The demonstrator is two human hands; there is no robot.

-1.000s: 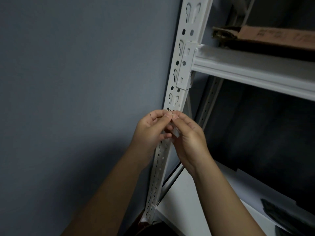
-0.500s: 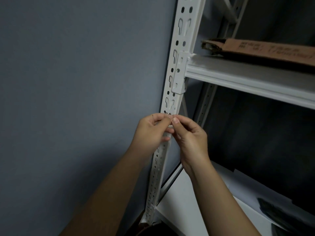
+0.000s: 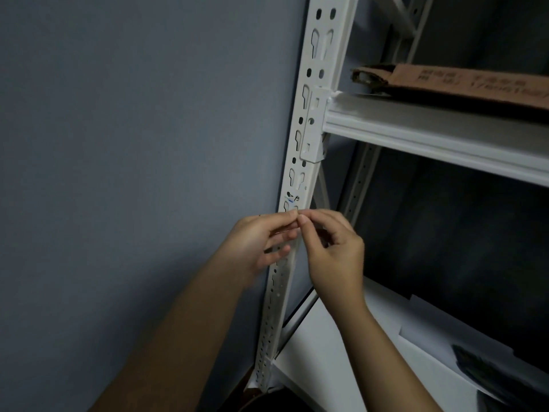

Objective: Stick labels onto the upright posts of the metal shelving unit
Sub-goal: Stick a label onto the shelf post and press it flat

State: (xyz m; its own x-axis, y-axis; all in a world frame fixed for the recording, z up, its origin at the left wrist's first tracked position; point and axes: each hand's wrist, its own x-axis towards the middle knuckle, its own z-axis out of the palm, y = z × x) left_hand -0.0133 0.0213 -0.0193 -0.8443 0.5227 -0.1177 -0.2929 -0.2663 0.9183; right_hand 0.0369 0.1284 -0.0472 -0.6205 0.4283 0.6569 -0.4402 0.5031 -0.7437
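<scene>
Pinching label (image 3: pixel 292 203) against post (image 3: pixel 309 120), my left hand (image 3: pixel 261 242) and right hand (image 3: pixel 332 251) fingertips together. Risk: label wrinkles over slots, sticks crooked.

Two bare forearms, no sleeves in view. Left hand (image 3: pixel 261 242) and right hand (image 3: pixel 332 251) ungloved; no rings, watch or bands visible. Short, unpainted fingernails (image 3: pixel 300 219). Wrists bare.

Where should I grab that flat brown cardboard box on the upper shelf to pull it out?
Grip the flat brown cardboard box by its open left end, reaching from the front: it lies flat on the white metal shelf, that end beside the white slotted post.
</scene>
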